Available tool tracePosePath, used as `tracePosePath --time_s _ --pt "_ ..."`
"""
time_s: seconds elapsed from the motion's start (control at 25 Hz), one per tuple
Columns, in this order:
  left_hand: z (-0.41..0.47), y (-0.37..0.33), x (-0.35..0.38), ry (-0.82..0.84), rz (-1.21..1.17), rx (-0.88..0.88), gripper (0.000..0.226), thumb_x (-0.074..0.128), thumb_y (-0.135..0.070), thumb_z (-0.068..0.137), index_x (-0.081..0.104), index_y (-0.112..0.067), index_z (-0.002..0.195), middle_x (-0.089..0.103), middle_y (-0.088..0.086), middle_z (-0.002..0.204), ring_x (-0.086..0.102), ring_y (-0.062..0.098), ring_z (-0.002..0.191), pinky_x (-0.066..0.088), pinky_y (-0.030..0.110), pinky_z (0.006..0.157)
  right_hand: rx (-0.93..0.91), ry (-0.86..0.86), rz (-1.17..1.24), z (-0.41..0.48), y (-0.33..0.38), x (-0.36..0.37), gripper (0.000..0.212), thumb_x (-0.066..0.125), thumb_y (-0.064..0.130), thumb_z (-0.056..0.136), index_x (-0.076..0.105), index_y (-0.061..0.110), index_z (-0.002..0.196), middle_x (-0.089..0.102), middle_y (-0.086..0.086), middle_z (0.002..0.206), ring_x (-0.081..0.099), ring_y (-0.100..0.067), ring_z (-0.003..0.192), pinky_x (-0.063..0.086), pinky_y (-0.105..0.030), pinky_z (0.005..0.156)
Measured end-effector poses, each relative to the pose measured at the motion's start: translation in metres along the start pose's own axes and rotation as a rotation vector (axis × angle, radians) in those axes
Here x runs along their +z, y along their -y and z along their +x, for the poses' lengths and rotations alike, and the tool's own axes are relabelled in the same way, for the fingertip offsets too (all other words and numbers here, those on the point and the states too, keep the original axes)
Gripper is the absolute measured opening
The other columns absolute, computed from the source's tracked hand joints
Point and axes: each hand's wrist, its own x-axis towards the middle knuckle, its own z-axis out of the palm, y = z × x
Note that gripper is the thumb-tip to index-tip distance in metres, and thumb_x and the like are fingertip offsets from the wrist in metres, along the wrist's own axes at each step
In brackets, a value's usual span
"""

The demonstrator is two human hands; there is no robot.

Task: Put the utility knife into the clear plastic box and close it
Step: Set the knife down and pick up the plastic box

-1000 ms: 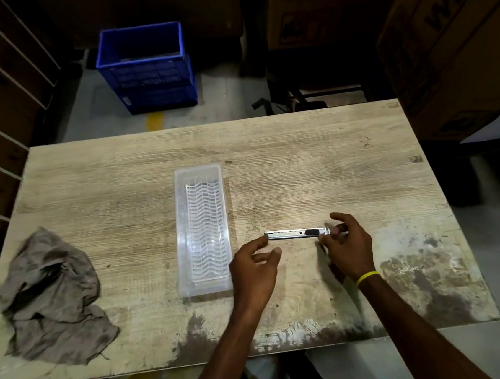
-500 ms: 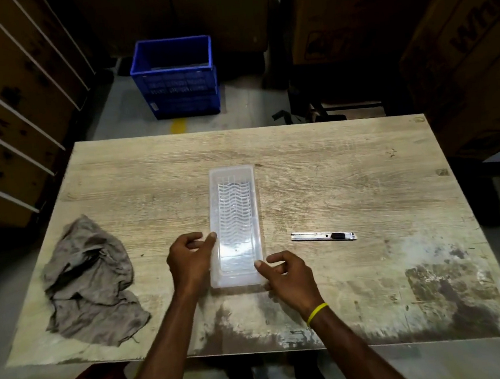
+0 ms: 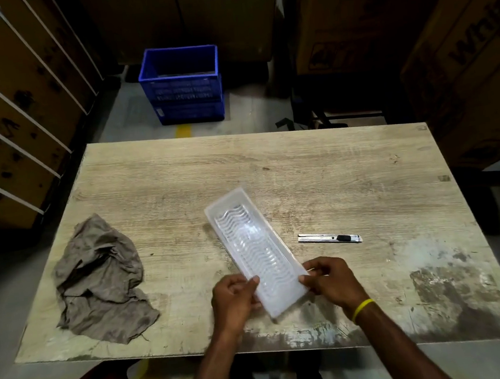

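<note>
Head view: both hands, left hand (image 3: 233, 296) and right hand (image 3: 332, 279), grip the clear plastic box (image 3: 255, 250) at its near end, long axis toward 11 o'clock. Utility knife (image 3: 329, 238) lies crosswise on the table (image 3: 333, 174) at 3 o'clock.

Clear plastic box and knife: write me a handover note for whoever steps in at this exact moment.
Left hand: gripping the near left edge of the clear plastic box.
Right hand: gripping the box's near right edge.
The box is held at an angle, far end pointing away and to the left; whether it is open I cannot tell.
Utility knife: lies flat on the table, right of the box, untouched.
Done: box picked up.
Left: open the box if shut, put the knife in, close it.
</note>
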Motion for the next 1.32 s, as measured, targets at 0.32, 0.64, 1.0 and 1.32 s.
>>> tracePosePath --time_s 0.32,0.64,1.0,1.32 --pt "-0.079 0.043 0.052 0.276 -0.317 -0.424 0.009 0.071 0.000 0.088 0.064 -0.003 0.091 0.074 0.013 0.075 0.065 0.023 0.053 0.055 0.030 0.047 -0.072 0.036 -0.223 0.018 -0.001 -0.068 0.026 0.080 -0.002 0.076 0.081 0.018 0.093 0.079 -0.008 0.101 0.072 -0.023 0.097 0.059 -0.044 0.090" --pt "-0.077 0.029 0.094 0.371 -0.384 -0.486 0.019 0.073 -0.014 0.090 0.069 0.000 0.103 0.075 0.012 0.086 0.069 0.023 0.062 0.058 0.033 0.055 -0.179 -0.107 -0.391 0.044 0.038 -0.070 0.028 0.082 0.004 0.075 0.081 0.012 0.102 0.079 -0.006 0.105 0.068 -0.013 0.097 0.049 -0.024 0.092" --pt "-0.056 -0.039 -0.012 -0.003 0.122 0.145 0.025 0.090 -0.014 0.072 0.074 -0.016 0.091 0.078 0.002 0.089 0.070 0.020 0.073 0.055 0.027 0.060 -0.033 -0.117 -0.342 0.035 0.040 -0.088 0.039 0.096 0.023 0.060 0.077 0.013 0.092 0.073 -0.003 0.081 0.066 -0.015 0.075 0.057 -0.034 0.082" --pt "0.057 -0.061 -0.036 -0.033 0.547 0.187 0.048 0.098 -0.033 0.058 0.074 -0.017 0.096 0.072 0.003 0.097 0.071 0.027 0.098 0.060 0.044 0.083 0.052 -0.099 -0.365 0.033 0.057 -0.083 0.052 0.101 0.025 0.046 0.077 0.004 0.086 0.078 -0.010 0.082 0.076 -0.024 0.069 0.064 -0.036 0.073"
